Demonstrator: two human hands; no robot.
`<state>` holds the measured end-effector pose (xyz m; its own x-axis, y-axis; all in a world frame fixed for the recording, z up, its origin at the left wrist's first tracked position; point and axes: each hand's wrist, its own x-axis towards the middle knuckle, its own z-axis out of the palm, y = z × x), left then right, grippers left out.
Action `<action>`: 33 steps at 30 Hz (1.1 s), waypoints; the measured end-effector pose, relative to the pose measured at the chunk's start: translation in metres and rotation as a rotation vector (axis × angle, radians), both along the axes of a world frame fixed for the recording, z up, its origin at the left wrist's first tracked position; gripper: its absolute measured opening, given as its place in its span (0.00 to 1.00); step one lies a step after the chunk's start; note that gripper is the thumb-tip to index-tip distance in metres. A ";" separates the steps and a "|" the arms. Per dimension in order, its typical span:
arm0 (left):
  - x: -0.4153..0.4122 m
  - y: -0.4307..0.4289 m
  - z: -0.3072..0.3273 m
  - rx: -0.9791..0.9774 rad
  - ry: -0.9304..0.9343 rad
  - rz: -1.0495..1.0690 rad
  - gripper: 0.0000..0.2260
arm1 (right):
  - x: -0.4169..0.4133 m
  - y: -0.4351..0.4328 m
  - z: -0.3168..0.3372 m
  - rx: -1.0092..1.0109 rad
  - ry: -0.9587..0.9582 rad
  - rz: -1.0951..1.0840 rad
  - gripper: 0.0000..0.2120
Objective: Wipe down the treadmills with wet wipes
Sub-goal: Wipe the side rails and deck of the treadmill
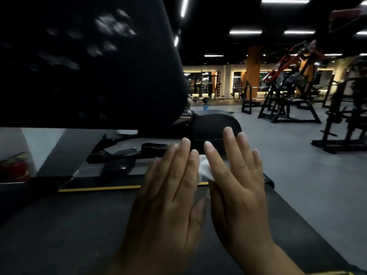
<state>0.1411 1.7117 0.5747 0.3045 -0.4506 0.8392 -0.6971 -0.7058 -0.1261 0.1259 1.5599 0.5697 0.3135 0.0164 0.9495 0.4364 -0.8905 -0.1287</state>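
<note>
Left hand (170,197) and right hand (238,185) lie flat, fingers straight, on the treadmill deck (79,225); white wet wipe (204,169) under right palm.

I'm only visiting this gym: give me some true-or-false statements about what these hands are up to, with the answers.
1. The left hand and right hand both have straight fingers. True.
2. The wet wipe is blue. False: it is white and shows between the two hands.
3. The left hand grips a spray bottle. False: it grips nothing, and its fingers lie flat.
4. A red fire extinguisher sits at the far left. True.
5. A yellow stripe runs across the treadmill. True.
</note>
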 end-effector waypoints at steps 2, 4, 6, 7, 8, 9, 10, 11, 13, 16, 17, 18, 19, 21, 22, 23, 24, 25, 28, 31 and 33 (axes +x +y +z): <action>0.020 -0.023 -0.007 -0.012 0.011 -0.003 0.27 | 0.015 -0.024 -0.002 -0.017 0.020 -0.028 0.27; 0.041 -0.046 -0.007 -0.026 0.024 -0.018 0.27 | 0.030 -0.048 0.001 -0.025 0.030 -0.070 0.26; 0.059 -0.070 0.006 -0.025 0.034 -0.022 0.28 | 0.041 -0.074 0.012 -0.027 0.028 -0.114 0.26; 0.066 -0.083 0.015 -0.019 0.043 -0.021 0.29 | 0.045 -0.087 0.019 -0.023 0.036 -0.137 0.26; 0.073 -0.097 0.025 -0.013 0.050 -0.024 0.29 | 0.048 -0.101 0.027 -0.017 0.046 -0.159 0.26; 0.078 -0.112 0.036 -0.015 0.054 -0.032 0.29 | 0.050 -0.115 0.037 -0.014 0.055 -0.183 0.25; 0.081 -0.128 0.048 -0.026 0.055 -0.046 0.29 | 0.050 -0.130 0.048 -0.014 0.063 -0.208 0.24; 0.083 -0.144 0.062 -0.040 0.057 -0.065 0.29 | 0.050 -0.145 0.059 -0.019 0.069 -0.232 0.23; 0.084 -0.178 0.091 -0.067 0.061 -0.101 0.29 | 0.048 -0.177 0.089 -0.033 0.073 -0.275 0.23; 0.079 -0.227 0.146 -0.113 0.071 -0.120 0.29 | 0.047 -0.219 0.149 -0.048 0.060 -0.323 0.26; 0.076 -0.240 0.166 -0.123 0.078 -0.122 0.29 | 0.048 -0.230 0.171 -0.048 0.055 -0.327 0.26; 0.074 -0.252 0.189 -0.129 0.085 -0.124 0.29 | 0.049 -0.240 0.195 -0.047 0.048 -0.324 0.26; 0.073 -0.261 0.212 -0.133 0.087 -0.121 0.29 | 0.051 -0.248 0.219 -0.051 0.041 -0.318 0.26; 0.072 -0.272 0.259 -0.135 0.087 -0.094 0.29 | 0.056 -0.262 0.266 -0.066 0.044 -0.293 0.26; 0.074 -0.273 0.282 -0.136 0.087 -0.079 0.29 | 0.060 -0.266 0.290 -0.070 0.046 -0.270 0.26; 0.077 -0.273 0.306 -0.134 0.084 -0.063 0.29 | 0.065 -0.268 0.314 -0.071 0.049 -0.239 0.26; 0.081 -0.272 0.330 -0.128 0.077 -0.038 0.29 | 0.071 -0.269 0.338 -0.074 0.056 -0.204 0.26; 0.085 -0.270 0.352 -0.116 0.066 -0.004 0.29 | 0.078 -0.267 0.359 -0.080 0.060 -0.169 0.26; 0.098 -0.257 0.414 -0.092 0.026 0.104 0.28 | 0.098 -0.253 0.418 -0.101 0.055 -0.083 0.24; 0.109 -0.239 0.465 -0.094 0.009 0.162 0.28 | 0.117 -0.237 0.465 -0.126 0.039 -0.042 0.25; 0.115 -0.222 0.489 -0.092 -0.006 0.182 0.29 | 0.127 -0.225 0.490 -0.119 0.018 -0.016 0.27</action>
